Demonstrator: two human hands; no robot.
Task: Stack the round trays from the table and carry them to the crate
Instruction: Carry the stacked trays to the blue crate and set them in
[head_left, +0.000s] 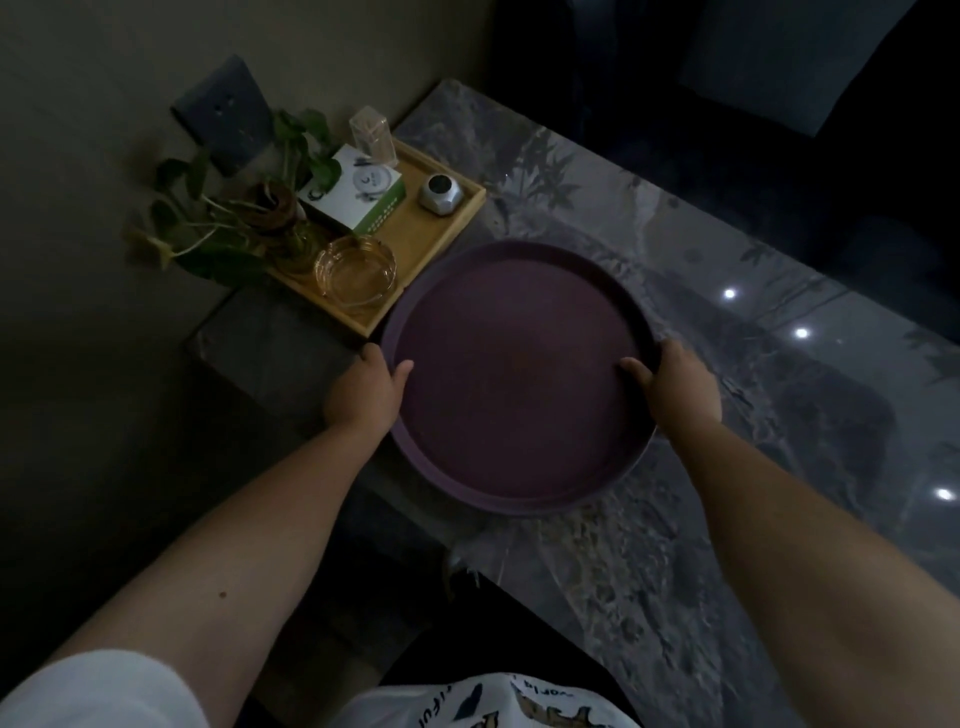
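Note:
A large round purple tray (514, 364) with a raised rim lies near the left end of the grey marble table (675, 270). My left hand (366, 392) grips its left rim, thumb resting inside the tray. On the opposite side my right hand (675, 387) holds the right rim, thumb also over the edge. The room is dim, so I cannot tell whether more trays sit beneath this one. No crate is in view.
A square wooden tray (415, 244) stands just behind and left of the purple tray, holding a glass ashtray (356, 270), a white-green box (353, 195), a small silver object (440, 192) and a clear container (371, 135). A potted plant (234, 218) leans over its left side. The wall lies to the left.

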